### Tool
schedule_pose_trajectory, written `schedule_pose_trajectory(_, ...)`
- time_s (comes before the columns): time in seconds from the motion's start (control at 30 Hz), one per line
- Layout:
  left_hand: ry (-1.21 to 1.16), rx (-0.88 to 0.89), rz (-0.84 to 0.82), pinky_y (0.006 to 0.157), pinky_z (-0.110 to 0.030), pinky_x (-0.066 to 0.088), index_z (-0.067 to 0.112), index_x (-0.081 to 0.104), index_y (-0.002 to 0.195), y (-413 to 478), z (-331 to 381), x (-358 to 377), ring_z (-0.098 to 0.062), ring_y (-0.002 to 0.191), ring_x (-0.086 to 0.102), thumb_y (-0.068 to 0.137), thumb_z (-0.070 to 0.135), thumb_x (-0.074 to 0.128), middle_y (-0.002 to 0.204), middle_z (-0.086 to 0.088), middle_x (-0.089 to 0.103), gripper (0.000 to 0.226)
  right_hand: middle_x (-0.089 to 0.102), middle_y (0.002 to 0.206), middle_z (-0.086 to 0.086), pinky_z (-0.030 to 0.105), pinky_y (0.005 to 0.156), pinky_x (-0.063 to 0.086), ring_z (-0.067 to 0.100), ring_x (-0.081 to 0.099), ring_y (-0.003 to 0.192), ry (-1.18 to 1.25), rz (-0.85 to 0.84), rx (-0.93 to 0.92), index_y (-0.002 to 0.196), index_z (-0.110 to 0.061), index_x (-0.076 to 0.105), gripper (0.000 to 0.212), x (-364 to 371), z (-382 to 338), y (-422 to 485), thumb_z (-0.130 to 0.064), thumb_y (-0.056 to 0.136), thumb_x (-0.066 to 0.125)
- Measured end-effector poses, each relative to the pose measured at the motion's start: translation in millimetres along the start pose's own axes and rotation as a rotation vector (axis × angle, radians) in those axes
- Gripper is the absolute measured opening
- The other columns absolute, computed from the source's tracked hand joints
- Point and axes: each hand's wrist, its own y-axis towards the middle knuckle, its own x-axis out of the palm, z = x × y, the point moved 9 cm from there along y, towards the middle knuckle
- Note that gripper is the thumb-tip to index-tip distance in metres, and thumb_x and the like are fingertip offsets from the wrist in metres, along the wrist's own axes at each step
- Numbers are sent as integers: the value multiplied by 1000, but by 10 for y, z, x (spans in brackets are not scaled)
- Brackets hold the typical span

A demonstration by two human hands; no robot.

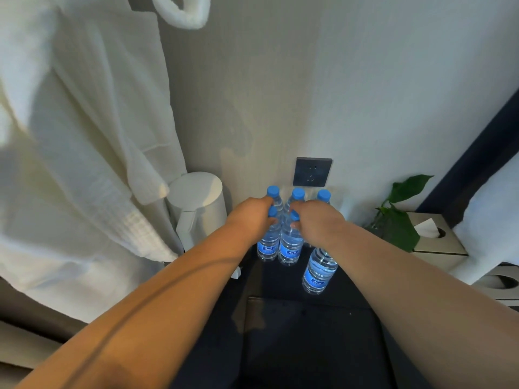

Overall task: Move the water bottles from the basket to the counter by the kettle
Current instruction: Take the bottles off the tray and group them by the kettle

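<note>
Several clear water bottles with blue caps and blue labels stand on the dark counter (275,284) right of the white kettle (198,202). My left hand (248,217) is closed around the neck of the front left bottle (266,248). Beside it, my right hand (318,221) grips the neck of the neighbouring bottle (289,249). Both bottles stand upright with their bases on the counter. Another bottle (318,272) stands nearer me, partly under my right forearm. Three more caps (297,194) show in a back row against the wall. The basket is out of view.
A white bathrobe (84,150) hangs at the left, touching the kettle's side. A dark wall socket (311,172) sits above the bottles. A green plant (398,220) and a tissue box (438,237) stand at the right. A dark recessed panel (309,332) lies in the counter.
</note>
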Motion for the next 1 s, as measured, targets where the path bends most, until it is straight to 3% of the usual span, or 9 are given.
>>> schedule_pose_trajectory(0.13, 8, -16, -29, 76, -34, 45, 12, 59, 126, -10, 31, -17, -30, 99, 65, 103, 27, 60, 114, -16, 68, 26, 50, 80, -8, 27, 55, 35, 7, 48, 66, 29, -13, 57, 130, -23, 54, 31, 9, 39, 46, -28, 100, 60)
schedule_pose_trajectory(0.33, 34, -57, -98, 91, -37, 51, 9, 59, 135, -62, 106, -58, -33, 112, 66, 106, 25, 58, 125, -18, 67, 32, 47, 78, -6, 35, 65, 41, 15, 51, 69, -36, -8, 80, 125, -18, 54, 39, -22, 42, 23, -46, 99, 61)
schedule_pose_trajectory(0.53, 62, -116, -189, 105, -40, 49, 7, 52, 145, -85, 171, -96, -34, 125, 61, 108, 25, 56, 138, -19, 61, 41, 53, 93, -2, 35, 67, 45, 21, 55, 82, -29, -34, 14, 135, -23, 52, 37, -55, 25, 2, -30, 99, 59)
schedule_pose_trajectory(0.8, 90, -109, -173, 100, -39, 50, 9, 52, 143, -77, 161, -66, -32, 119, 63, 108, 25, 55, 133, -19, 63, 39, 41, 73, -5, 34, 66, 41, 19, 53, 76, -67, -31, 133, 122, -14, 57, 36, -31, 17, 47, -44, 101, 61)
schedule_pose_trajectory(1.0, 92, -85, -169, 100, -40, 51, 11, 47, 149, -58, 138, -34, -33, 120, 63, 108, 26, 56, 136, -19, 61, 45, 54, 88, -2, 33, 64, 42, 19, 54, 78, -51, -20, 94, 137, -22, 50, 41, -48, -1, 12, -33, 100, 62)
